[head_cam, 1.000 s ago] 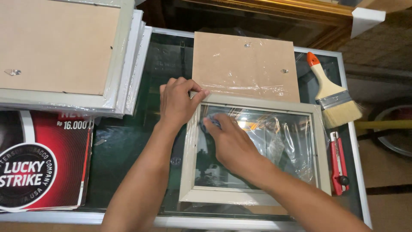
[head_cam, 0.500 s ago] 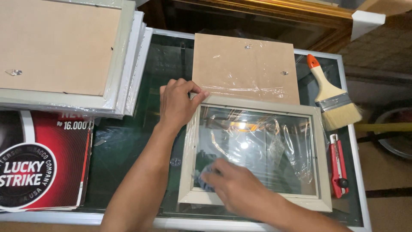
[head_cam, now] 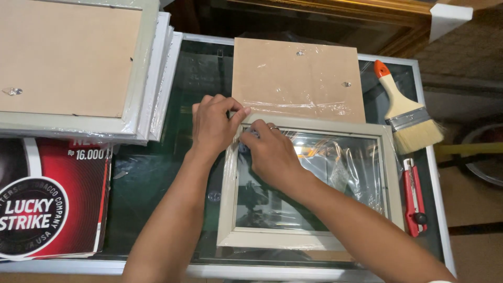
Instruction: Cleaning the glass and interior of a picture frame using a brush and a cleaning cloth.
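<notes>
**Two hands at the upper left corner of a picture frame on a glass-topped bench**

One pale picture frame (head_cam: 309,238) lies flat on the glass-topped bench (head_cam: 157,173), its glass pane covered by loose clear plastic film (head_cam: 356,167). The left hand (head_cam: 214,126) rests on the frame's upper left corner, fingers (head_cam: 238,111) curled and pressed down on the corner; whether they pinch the film cannot be told. The right hand (head_cam: 272,154) lies just beside it on the pane, touching the left hand, its fingers bent and closed toward the same corner; what they grip, if anything, is hidden. One ring (head_cam: 274,127) shows on a right-hand finger.

One brown backing board (head_cam: 298,84) wrapped in film lies just behind the frame, its near edge tucked under the frame's top rail. To the right lie one paintbrush (head_cam: 406,112) with a pale handle, orange tip and light bristles, and, nearer the viewer, one red utility knife (head_cam: 414,199), just beside the frame's right rail. At the far left stands one stack of wrapped frames (head_cam: 152,78), backs up; several layers show at its edge, and the exact count cannot be told. One red and black printed carton (head_cam: 52,204) lies under the stack's near edge.
</notes>
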